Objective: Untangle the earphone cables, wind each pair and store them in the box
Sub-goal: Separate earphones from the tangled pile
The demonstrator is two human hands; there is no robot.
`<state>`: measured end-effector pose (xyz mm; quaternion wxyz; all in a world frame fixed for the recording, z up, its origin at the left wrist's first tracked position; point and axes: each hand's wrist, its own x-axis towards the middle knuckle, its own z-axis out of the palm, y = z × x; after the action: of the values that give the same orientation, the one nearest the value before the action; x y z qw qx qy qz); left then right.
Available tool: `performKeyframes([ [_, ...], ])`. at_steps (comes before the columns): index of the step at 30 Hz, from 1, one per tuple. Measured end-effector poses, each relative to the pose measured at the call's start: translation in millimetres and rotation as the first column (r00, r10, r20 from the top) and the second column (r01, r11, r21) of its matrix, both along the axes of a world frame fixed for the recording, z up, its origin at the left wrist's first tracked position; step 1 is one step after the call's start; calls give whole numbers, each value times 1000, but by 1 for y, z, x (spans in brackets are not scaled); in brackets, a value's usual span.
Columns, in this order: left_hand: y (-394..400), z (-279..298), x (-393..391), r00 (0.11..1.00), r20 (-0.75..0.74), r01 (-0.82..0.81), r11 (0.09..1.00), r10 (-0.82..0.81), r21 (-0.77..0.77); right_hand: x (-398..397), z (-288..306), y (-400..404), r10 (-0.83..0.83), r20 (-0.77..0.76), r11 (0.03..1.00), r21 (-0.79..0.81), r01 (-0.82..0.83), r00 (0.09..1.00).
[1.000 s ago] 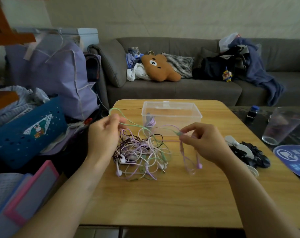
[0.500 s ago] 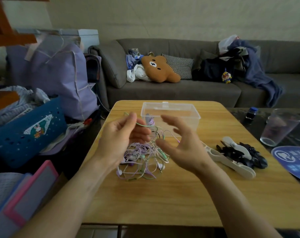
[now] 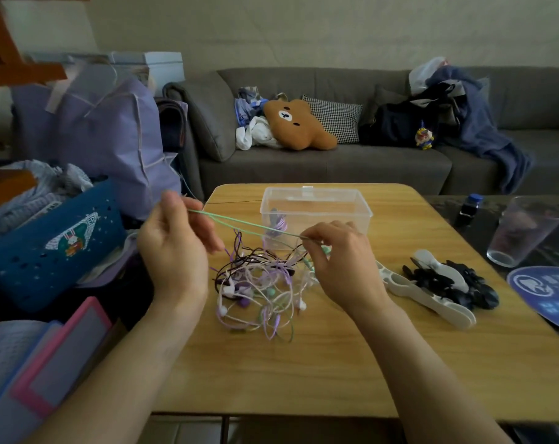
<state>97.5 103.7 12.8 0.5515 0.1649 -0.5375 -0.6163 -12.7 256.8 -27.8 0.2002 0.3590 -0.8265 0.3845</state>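
The wooden table [image 3: 336,373] fills the lower middle of the frame. At its far centre stands the clear box [image 3: 316,213], a wound purple pair inside. Below the box lies the tangle of earphone cables [image 3: 259,290]. My left hand [image 3: 172,248], centre left, and my right hand [image 3: 342,261], centre right, each pinch the green cable [image 3: 239,223], stretched taut between them above the tangle.
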Motion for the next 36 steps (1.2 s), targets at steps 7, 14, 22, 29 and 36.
performKeyframes([
  [7,-33,-11,-1,972,233,-30,984,-13,178,-9,-4,2,1,101,1000,31,-4,995],
  [14,-51,-35,-6,647,761,-46,993,-54,110,-1,7,3,96,88,993,-73,-89,992],
  [22,42,-12,1,875,454,201,726,169,-657,11,2,-9,229,4,973,-30,-229,973],
  [29,26,-21,-4,784,577,307,666,228,-680,11,7,-5,237,26,964,-130,-232,971],
  [36,8,0,8,949,257,5,810,181,-587,1,-1,2,132,181,983,100,-152,974],
])
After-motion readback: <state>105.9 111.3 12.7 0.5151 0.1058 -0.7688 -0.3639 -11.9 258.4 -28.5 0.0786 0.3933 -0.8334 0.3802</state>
